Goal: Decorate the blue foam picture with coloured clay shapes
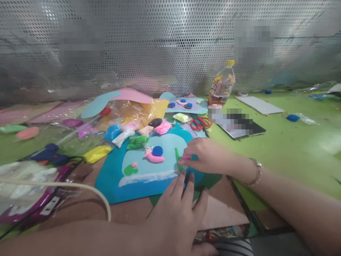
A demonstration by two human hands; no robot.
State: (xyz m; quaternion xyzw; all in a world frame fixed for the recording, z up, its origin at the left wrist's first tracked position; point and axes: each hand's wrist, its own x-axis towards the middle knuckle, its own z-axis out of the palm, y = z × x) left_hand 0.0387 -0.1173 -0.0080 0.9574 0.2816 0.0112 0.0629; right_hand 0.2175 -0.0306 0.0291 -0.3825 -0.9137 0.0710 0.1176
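Observation:
My right hand (205,153) is closed in a pinch around a slim pink piece (187,156), too blurred to tell whether it is a tool or clay. Its tip is at a green clay strip (177,156) on the light-blue panel of a blue craft sheet (109,181). My left hand (178,204) lies with fingers spread on the sheet's lower right, a fingertip near the strip's bottom end. Left of the strip, a pink clay snail (156,158) carries a blue shell (157,151). A green clay lily pad (129,170) and a white clay band (149,177) are below.
Several wrapped clay packs (137,142) lie behind the sheet, near red-handled scissors (199,124). A bottle (222,85) stands at the back beside a tablet-like device (239,124). A cream cable (80,185) curves at left near a glue gun (52,154).

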